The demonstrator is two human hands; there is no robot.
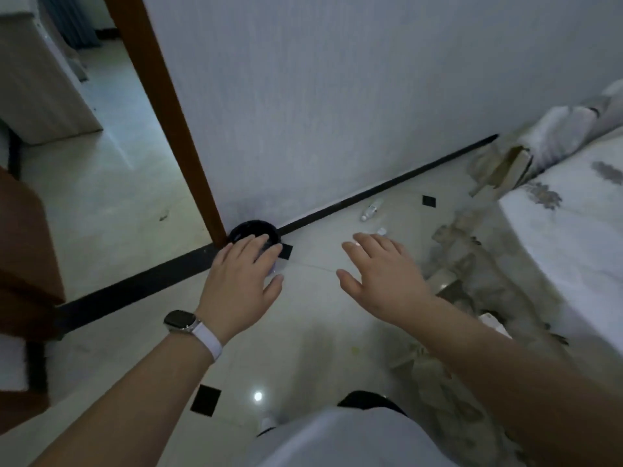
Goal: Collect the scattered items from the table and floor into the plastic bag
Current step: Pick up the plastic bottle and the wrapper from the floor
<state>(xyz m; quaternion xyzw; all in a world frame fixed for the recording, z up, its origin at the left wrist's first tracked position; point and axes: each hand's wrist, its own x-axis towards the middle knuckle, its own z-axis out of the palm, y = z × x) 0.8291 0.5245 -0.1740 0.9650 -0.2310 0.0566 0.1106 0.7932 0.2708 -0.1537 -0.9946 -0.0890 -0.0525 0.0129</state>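
Note:
A dark round bin (251, 229) stands on the floor at the foot of the brown door frame. My left hand (241, 281), with a watch on its wrist, reaches over the bin's near rim, fingers spread and holding nothing. My right hand (381, 274) hovers over the pale floor tiles, palm down, fingers apart and empty. Just beyond its fingertips lies a tiny white item (381, 231), and farther back a small white bottle (371, 209) lies on its side near the black skirting. No plastic bag shows clearly.
A white wall (337, 96) rises ahead, with a doorway to another room at left. A bed (573, 237) with a patterned cover fills the right side; crumpled fabric (465, 264) and a cardboard box (502, 170) lie beside it. Brown furniture (23, 251) stands at left.

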